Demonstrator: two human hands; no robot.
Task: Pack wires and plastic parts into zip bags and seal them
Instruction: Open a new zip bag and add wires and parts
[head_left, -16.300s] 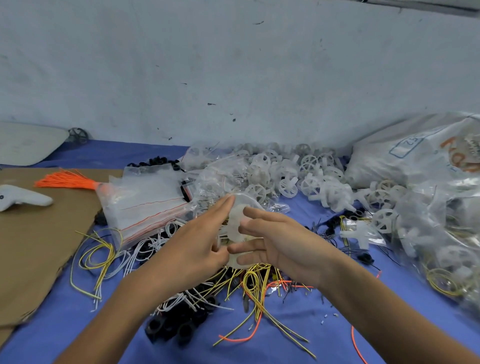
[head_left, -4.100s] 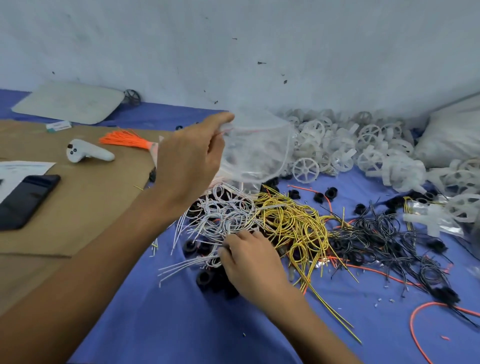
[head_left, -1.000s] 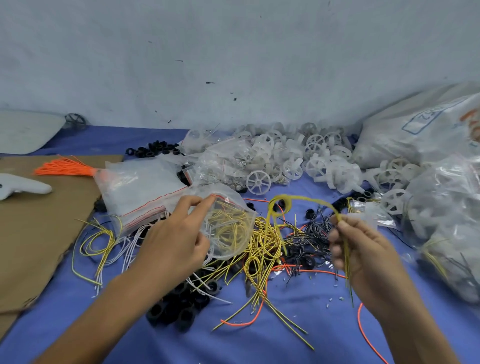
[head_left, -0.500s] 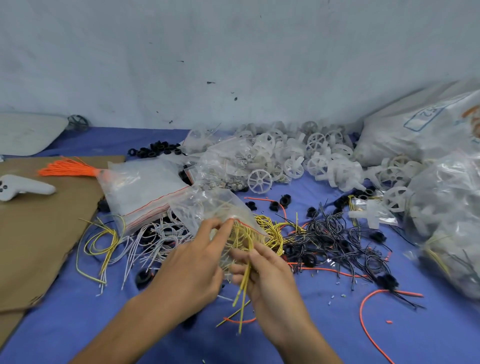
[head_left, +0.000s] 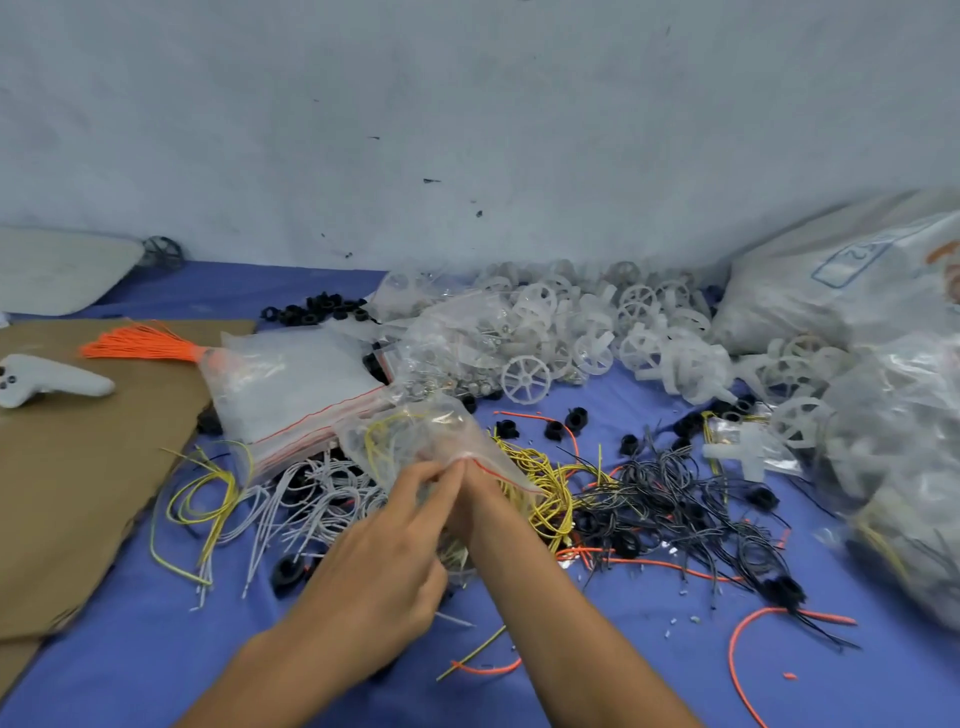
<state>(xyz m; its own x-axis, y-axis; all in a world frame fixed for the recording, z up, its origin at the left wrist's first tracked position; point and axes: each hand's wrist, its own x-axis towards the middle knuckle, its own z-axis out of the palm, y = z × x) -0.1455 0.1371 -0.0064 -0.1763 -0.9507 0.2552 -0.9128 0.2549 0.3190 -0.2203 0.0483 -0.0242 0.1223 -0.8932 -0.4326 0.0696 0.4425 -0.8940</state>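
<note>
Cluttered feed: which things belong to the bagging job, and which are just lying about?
Job: zip bag pinched by left hand and right hand, yellow wires, white wires, black wires, white plastic wheels, empty zip bags.
Lying about: white controller, cardboard sheet.

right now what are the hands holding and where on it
The left hand and the right hand both pinch the clear zip bag at its red-lined zip edge; yellow wires are inside it.
</note>
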